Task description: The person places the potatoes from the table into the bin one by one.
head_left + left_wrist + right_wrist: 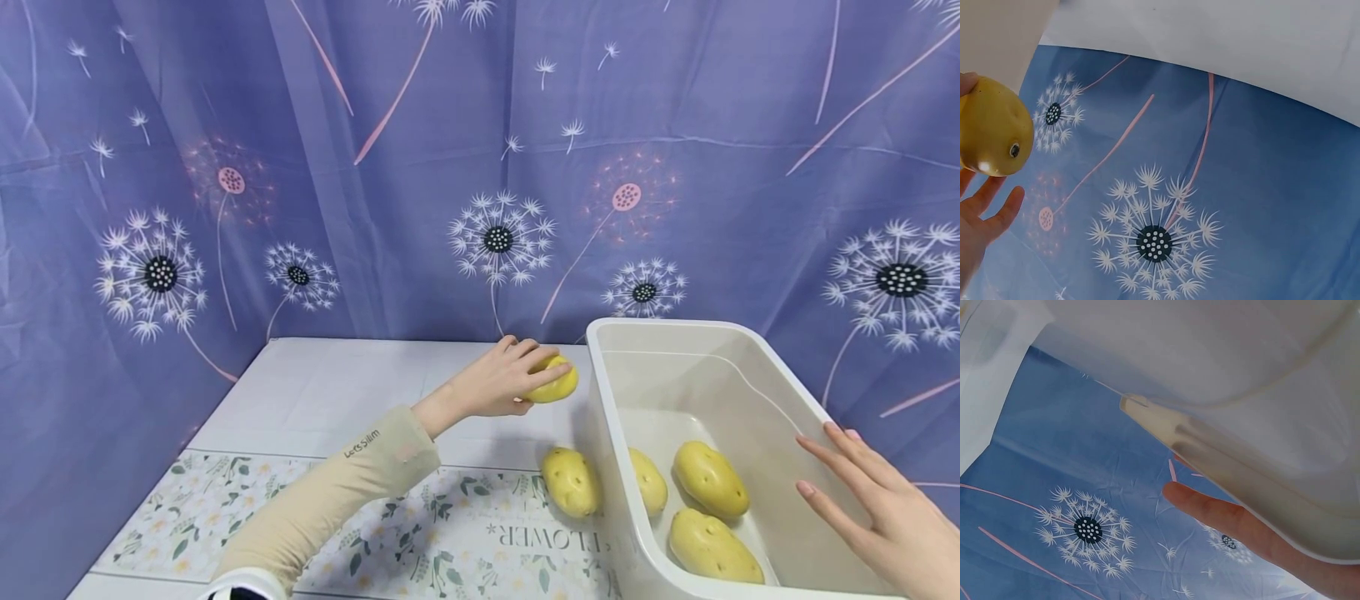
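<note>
My left hand (504,379) grips a yellow potato (557,382) above the table, just left of the white plastic bin (611,400). In the left wrist view the same potato (997,128) sits against the fingers at the left edge. Another potato (572,482) lies on the table against the outside of the bin. Inside the bin are three more, a potato (711,479), a potato (715,546) and a partly hidden potato (648,482). My right hand (881,500) is at the bin's right rim with fingers straight; the right wrist view shows one finger (1229,515) along the rim.
A white table (337,392) carries a flower-printed strip (435,533) with lettering. Behind and beside it hangs a blue-purple curtain (397,233) with dandelion prints. The bin's tall walls stand at the right of the table.
</note>
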Tool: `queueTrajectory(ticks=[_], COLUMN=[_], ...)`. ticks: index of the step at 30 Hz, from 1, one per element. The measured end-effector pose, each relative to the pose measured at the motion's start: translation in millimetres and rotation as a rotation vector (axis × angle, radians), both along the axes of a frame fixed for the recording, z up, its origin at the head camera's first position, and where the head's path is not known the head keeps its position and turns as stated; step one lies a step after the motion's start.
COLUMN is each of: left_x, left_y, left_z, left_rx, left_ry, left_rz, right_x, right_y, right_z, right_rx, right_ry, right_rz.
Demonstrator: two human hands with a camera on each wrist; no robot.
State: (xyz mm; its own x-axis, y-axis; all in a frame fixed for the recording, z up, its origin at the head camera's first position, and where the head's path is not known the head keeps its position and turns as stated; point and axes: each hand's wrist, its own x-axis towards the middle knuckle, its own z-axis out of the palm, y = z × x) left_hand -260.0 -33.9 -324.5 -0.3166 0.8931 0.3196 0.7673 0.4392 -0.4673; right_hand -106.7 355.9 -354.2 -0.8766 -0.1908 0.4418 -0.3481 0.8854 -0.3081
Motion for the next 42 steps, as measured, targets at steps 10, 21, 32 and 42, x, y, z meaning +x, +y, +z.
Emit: queueTrajectory(ticks=[10, 21, 32, 42], left_x=[3.4, 7.7, 10.9, 11.7], left_y=[4.1, 12.5, 21.4, 29.1], left_z=[7.7, 19.6, 23.8, 27.4], left_rx=[0.035, 0.043, 0.068, 0.057], left_ry=[0.041, 0.107, 0.095, 0.089], left_rz=[-0.028, -0.038, -0.059, -0.066], right_x=[0.9, 0.5, 1.5, 0.2], right_y=[-0.2, 0.6, -0.1, -0.1], right_z=[0.9, 2.8, 2.9, 1.6], right_rx=[-0.001, -0.003, -0.001, 0.014], right_ry=[-0.017, -0.031, -0.034, -0.020], right_rz=[-0.018, -0.025, -0.028, -0.006])
